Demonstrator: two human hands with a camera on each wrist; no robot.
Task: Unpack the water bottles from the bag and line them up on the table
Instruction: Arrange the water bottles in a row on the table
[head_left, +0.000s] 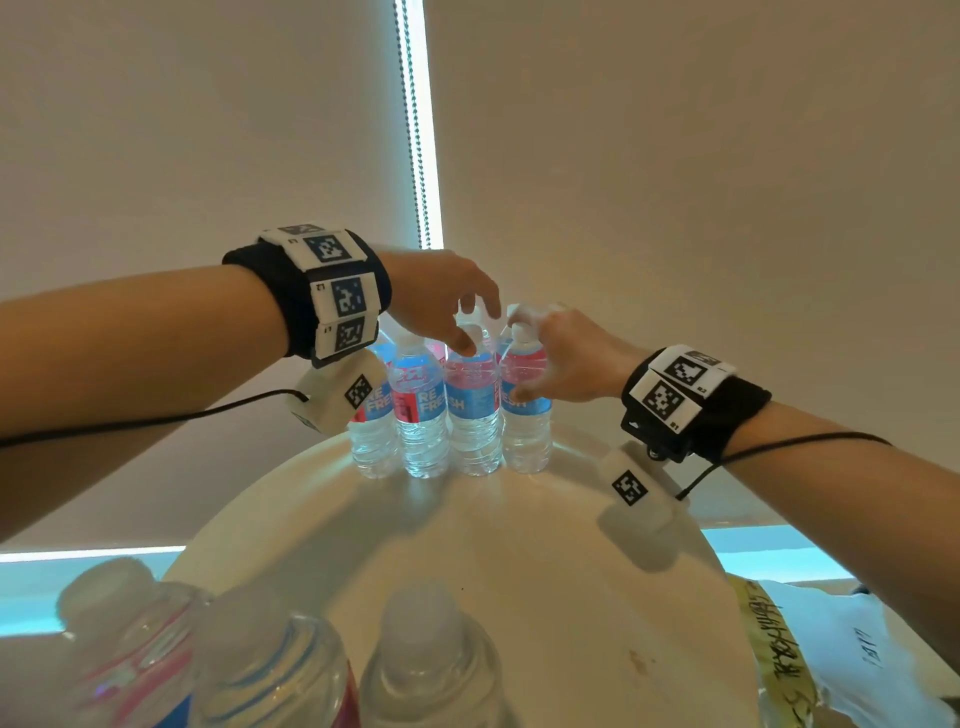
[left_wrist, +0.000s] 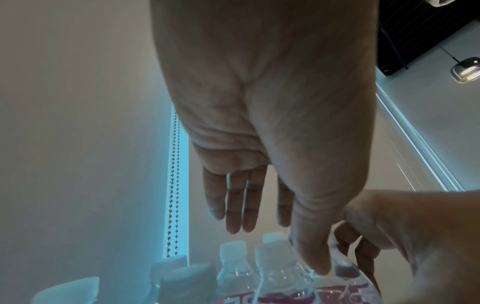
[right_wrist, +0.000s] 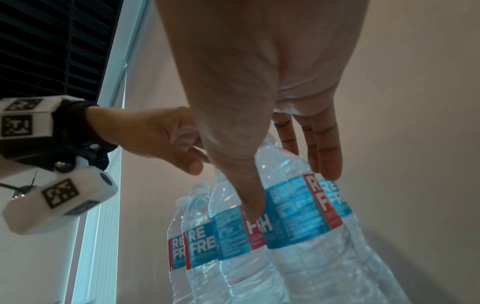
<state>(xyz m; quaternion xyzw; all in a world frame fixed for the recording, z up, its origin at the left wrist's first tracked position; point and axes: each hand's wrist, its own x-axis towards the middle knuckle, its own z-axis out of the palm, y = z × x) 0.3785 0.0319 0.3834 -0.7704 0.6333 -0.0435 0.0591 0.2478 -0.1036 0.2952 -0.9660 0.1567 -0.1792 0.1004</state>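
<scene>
Several clear water bottles with blue and red labels stand close together at the far edge of the round white table (head_left: 519, 561). My left hand (head_left: 475, 327) hovers over one middle bottle (head_left: 474, 415); its thumb (left_wrist: 311, 257) touches the bottle's shoulder while the fingers (left_wrist: 241, 205) hang straight above the caps. My right hand (head_left: 524, 358) holds the rightmost bottle (head_left: 527, 426), thumb (right_wrist: 250, 207) at the label in front and fingers (right_wrist: 324, 154) behind it. That bottle (right_wrist: 298, 205) stands upright on the table.
Three more bottles, blurred, stand at the near edge (head_left: 270, 670). A white bag with yellow print (head_left: 831, 660) lies at the lower right. Beige roller blinds with a bead chain (head_left: 415, 130) hang close behind the row.
</scene>
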